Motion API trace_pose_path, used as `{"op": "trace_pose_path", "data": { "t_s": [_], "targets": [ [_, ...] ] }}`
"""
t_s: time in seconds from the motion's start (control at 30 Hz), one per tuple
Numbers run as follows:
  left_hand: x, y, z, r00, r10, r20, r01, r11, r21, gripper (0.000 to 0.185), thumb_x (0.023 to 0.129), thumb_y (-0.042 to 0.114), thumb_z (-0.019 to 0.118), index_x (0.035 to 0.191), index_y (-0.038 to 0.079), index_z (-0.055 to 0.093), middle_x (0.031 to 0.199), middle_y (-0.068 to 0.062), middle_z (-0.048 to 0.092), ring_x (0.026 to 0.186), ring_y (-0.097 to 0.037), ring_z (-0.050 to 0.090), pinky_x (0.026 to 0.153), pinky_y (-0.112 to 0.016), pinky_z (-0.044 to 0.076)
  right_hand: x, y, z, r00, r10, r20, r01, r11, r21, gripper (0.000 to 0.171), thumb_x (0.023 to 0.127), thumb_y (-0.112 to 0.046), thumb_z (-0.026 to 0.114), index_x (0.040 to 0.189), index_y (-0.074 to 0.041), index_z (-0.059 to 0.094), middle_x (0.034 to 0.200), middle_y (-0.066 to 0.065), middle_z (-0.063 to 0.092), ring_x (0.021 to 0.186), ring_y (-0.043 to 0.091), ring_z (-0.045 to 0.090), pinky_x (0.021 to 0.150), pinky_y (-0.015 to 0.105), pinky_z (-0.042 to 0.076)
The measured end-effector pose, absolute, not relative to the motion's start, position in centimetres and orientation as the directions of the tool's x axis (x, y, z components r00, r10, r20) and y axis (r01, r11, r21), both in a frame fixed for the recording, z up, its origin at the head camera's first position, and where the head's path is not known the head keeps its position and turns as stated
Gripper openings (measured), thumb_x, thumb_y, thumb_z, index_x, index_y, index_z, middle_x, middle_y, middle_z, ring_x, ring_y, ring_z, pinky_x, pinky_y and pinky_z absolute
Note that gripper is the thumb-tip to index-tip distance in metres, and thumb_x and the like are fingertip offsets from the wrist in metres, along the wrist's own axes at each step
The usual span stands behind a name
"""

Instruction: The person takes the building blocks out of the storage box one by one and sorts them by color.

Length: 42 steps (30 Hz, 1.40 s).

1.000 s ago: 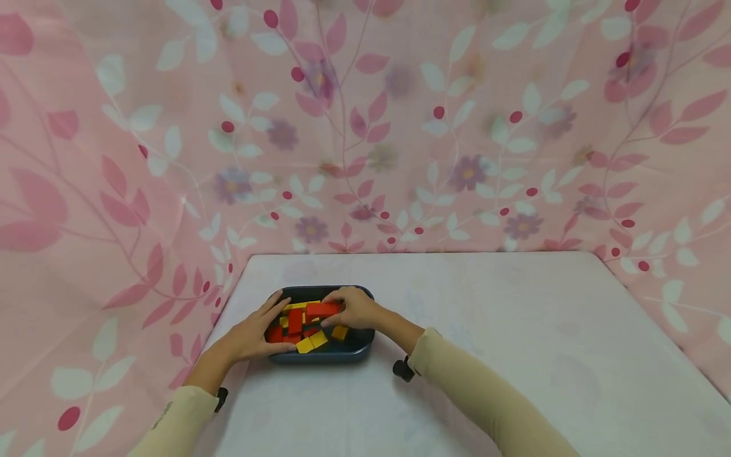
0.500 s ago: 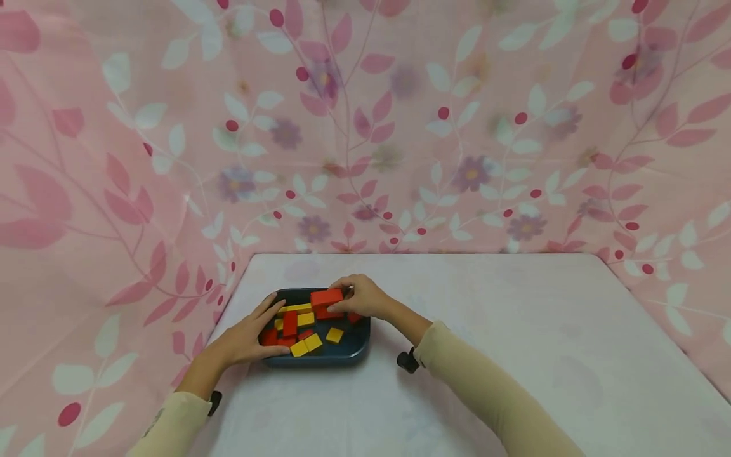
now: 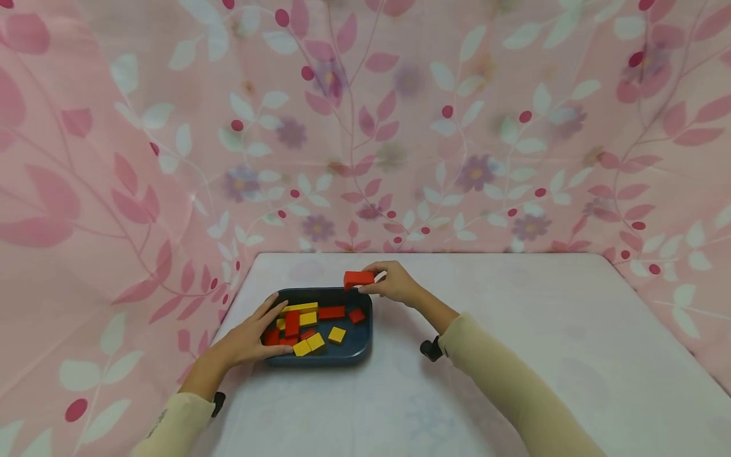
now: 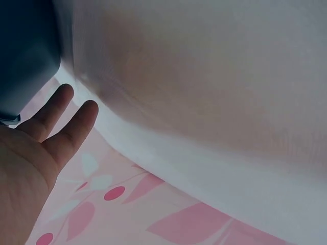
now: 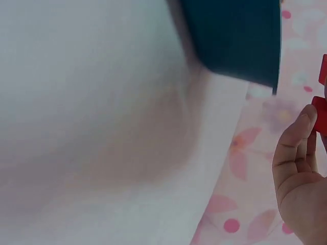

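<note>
My right hand [image 3: 394, 282] pinches a red toy block [image 3: 358, 279] between thumb and fingers, just above the far right corner of a dark blue tray [image 3: 365, 336]. The block's underside seems notched. In the right wrist view, red parts of this block [image 5: 321, 115] show at the right edge beside the thumb. My left hand [image 3: 248, 336] rests over the tray's left end, fingers spread, thumb along the near rim. Two of its straight fingers [image 4: 74, 130] appear in the left wrist view. Several red and yellow blocks lie inside the tray, including a yellow square [image 3: 337, 335].
The tray stands on the left part of a table [image 3: 485, 349] with a white cloth. A pink floral curtain [image 3: 400, 127] hangs behind and along both sides. A small red block [image 3: 356, 316] lies near the tray's right wall.
My right hand has lifted the red block out of the tray, up and to the right. Another red block and a small red one now show beneath. The left hand stays at the tray.
</note>
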<state>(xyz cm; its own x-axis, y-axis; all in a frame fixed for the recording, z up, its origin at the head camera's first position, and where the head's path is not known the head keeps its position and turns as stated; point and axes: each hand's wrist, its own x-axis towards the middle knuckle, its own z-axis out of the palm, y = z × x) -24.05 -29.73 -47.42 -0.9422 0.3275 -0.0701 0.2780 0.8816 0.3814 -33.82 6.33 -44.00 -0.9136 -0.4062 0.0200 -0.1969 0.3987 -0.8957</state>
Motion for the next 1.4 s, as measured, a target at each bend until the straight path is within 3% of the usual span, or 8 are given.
{"op": "trace_pose_path", "data": {
  "t_s": [0.43, 0.7, 0.87, 1.0, 1.23, 1.4],
  "targets": [
    [-24.2, -29.7, -48.0, -0.942, 0.329, -0.075, 0.274, 0.875, 0.399, 0.101, 0.077, 0.071, 0.067, 0.158, 0.027, 0.026, 0.168, -0.003, 0.004, 0.134, -0.049, 0.043, 0.098, -0.070, 0.043, -35.0, 9.9, -46.8, -0.975, -0.221, -0.025, -0.089, 0.491, -0.867, 0.034, 0.079, -0.021, 0.084, 0.109, -0.010, 0.073, 0.101, 0.008, 0.066, 0.079, 0.021, 0.058, 0.066, 0.026, 0.047],
    [-24.2, -29.6, -48.0, -0.942, 0.327, -0.078, 0.268, 0.871, 0.411, 0.100, 0.077, 0.070, 0.068, 0.157, 0.026, 0.027, 0.168, -0.003, 0.003, 0.135, -0.050, 0.042, 0.099, -0.069, 0.043, -35.4, 11.1, -49.0, -0.976, -0.174, -0.132, 0.028, 0.499, -0.866, 0.035, 0.082, -0.018, 0.081, 0.114, -0.009, 0.071, 0.105, 0.010, 0.063, 0.075, 0.022, 0.059, 0.063, 0.027, 0.053],
    [-24.2, -29.6, -48.0, -0.943, 0.323, -0.074, 0.265, 0.869, 0.419, 0.100, 0.077, 0.070, 0.068, 0.157, 0.027, 0.028, 0.168, -0.002, 0.003, 0.135, -0.049, 0.042, 0.099, -0.069, 0.043, -35.7, 11.5, -49.8, -0.973, -0.186, -0.138, 0.022, 0.520, -0.854, 0.035, 0.082, -0.015, 0.080, 0.115, -0.008, 0.071, 0.104, 0.010, 0.062, 0.075, 0.019, 0.058, 0.062, 0.023, 0.051],
    [-24.2, -29.7, -47.9, -0.942, 0.329, -0.072, 0.270, 0.865, 0.423, 0.100, 0.077, 0.069, 0.069, 0.157, 0.026, 0.028, 0.168, -0.002, 0.003, 0.135, -0.048, 0.043, 0.099, -0.068, 0.044, -35.9, 11.7, -50.2, -0.972, -0.193, -0.133, 0.006, 0.546, -0.838, 0.038, 0.081, -0.017, 0.082, 0.116, -0.009, 0.070, 0.107, 0.010, 0.063, 0.083, 0.022, 0.058, 0.068, 0.028, 0.054],
    [-24.2, -29.7, -47.7, -0.943, 0.323, -0.074, 0.268, 0.875, 0.403, 0.100, 0.077, 0.071, 0.068, 0.157, 0.028, 0.027, 0.168, -0.001, 0.003, 0.132, -0.048, 0.046, 0.097, -0.068, 0.046, -35.9, 11.9, -51.1, -0.978, -0.156, -0.139, 0.030, 0.555, -0.832, 0.041, 0.081, -0.021, 0.082, 0.120, -0.015, 0.070, 0.120, 0.008, 0.064, 0.112, 0.027, 0.052, 0.101, 0.043, 0.046],
    [-24.2, -29.5, -47.6, -0.947, 0.314, -0.072, 0.260, 0.877, 0.404, 0.099, 0.077, 0.070, 0.068, 0.157, 0.028, 0.027, 0.168, -0.002, 0.004, 0.132, -0.048, 0.046, 0.098, -0.068, 0.045, -35.7, 12.0, -51.5, -0.979, -0.148, -0.141, 0.041, 0.532, -0.846, 0.045, 0.081, -0.024, 0.082, 0.123, -0.014, 0.068, 0.120, 0.008, 0.064, 0.112, 0.027, 0.052, 0.099, 0.042, 0.047]
  ]
}}
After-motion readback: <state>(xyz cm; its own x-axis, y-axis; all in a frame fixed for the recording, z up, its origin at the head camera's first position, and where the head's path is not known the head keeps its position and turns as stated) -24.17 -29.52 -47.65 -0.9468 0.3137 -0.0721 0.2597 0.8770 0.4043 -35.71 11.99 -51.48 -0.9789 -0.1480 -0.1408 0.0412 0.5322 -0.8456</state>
